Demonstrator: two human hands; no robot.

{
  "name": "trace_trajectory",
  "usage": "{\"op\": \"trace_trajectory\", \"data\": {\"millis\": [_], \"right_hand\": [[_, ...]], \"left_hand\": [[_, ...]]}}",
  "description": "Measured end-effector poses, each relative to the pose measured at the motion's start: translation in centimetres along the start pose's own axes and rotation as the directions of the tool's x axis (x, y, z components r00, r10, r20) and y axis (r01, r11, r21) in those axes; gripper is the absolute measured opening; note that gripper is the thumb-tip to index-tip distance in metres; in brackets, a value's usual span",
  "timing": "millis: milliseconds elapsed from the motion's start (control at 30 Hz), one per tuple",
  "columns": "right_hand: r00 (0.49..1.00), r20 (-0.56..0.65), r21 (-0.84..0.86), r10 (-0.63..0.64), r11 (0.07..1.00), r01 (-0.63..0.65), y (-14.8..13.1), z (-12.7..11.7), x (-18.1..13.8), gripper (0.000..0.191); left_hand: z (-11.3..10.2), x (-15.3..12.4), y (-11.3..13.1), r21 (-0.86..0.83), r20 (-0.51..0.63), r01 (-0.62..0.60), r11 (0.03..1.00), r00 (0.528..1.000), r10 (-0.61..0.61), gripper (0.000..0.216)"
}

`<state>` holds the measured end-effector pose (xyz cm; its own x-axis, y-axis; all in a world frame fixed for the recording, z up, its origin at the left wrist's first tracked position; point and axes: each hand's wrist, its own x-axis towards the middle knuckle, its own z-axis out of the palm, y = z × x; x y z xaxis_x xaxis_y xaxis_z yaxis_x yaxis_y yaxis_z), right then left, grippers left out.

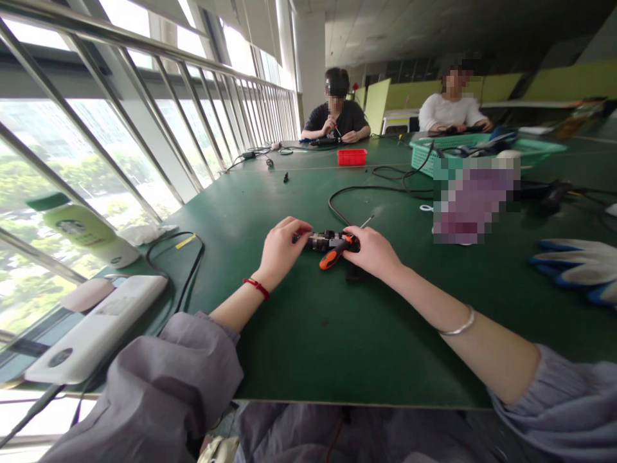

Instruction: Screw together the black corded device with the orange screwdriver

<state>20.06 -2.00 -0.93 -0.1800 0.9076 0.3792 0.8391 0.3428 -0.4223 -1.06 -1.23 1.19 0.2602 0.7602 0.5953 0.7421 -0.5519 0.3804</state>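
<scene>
My left hand [282, 247] curls its fingers around the left end of a small black device [322, 240] lying on the green table [337, 334]. My right hand [373, 249] grips an orange-and-black handled tool [333, 255] whose tip meets the device's right end. A black cable [347, 193] runs from the device area back across the table. A red string is around my left wrist, a silver bangle on my right.
A white power bank [96, 331] and a green-capped bottle [84, 228] sit at the left edge by the window railing. Blue-white gloves [578, 270] lie at right. A red box [351, 157] and a green basket [453, 154] stand farther back, where two people sit working.
</scene>
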Motion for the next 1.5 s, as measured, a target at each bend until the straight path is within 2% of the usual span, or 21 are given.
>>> {"op": "trace_trajectory", "data": {"millis": [100,267,433,700,867,1000,1333,1400,1500], "right_hand": [[1.000,-0.005,-0.016,-0.016,1.000,0.016,-0.8,-0.1,-0.2,0.033],[0.999,-0.036,0.059,0.010,0.998,-0.008,-0.9,-0.1,-0.2,0.031],[0.989,-0.114,0.216,0.098,0.974,-0.072,-0.4,0.4,0.0,0.033],[0.965,-0.211,0.339,0.153,0.938,-0.075,0.0,0.7,0.1,0.035],[0.947,-0.274,0.362,0.168,0.930,-0.061,0.4,0.7,0.2,0.040],[0.934,-0.314,0.358,0.171,0.932,-0.050,0.6,0.6,0.2,0.039],[0.919,-0.375,0.322,0.118,0.947,0.010,0.2,0.2,-0.1,0.034],[0.921,-0.376,0.329,0.102,0.944,0.029,0.2,0.2,-0.1,0.031],[0.920,-0.380,0.342,0.093,0.939,0.046,0.0,0.1,-0.1,0.025]], "left_hand": [[1.4,-0.3,0.9,-0.125,-0.002,0.000,0.992,1.000,0.000,0.012],[2.1,-0.4,0.5,-0.305,-0.012,0.069,0.950,0.997,-0.076,0.010],[3.0,-0.3,1.0,-0.354,-0.012,0.029,0.935,0.999,-0.035,0.009],[3.4,-0.3,0.8,-0.186,-0.016,-0.105,0.977,0.994,0.104,0.012],[3.0,-0.3,0.7,-0.024,-0.007,-0.283,0.959,0.959,0.283,0.015],[3.0,-0.3,0.5,0.078,0.020,-0.359,0.930,0.933,0.359,0.018],[2.4,-0.1,0.4,0.244,0.036,-0.484,0.840,0.871,0.491,0.025],[2.3,-0.1,0.3,0.236,0.036,-0.481,0.844,0.873,0.487,0.024],[2.3,0.0,0.2,0.189,0.003,-0.430,0.883,0.899,0.437,0.023]]}}
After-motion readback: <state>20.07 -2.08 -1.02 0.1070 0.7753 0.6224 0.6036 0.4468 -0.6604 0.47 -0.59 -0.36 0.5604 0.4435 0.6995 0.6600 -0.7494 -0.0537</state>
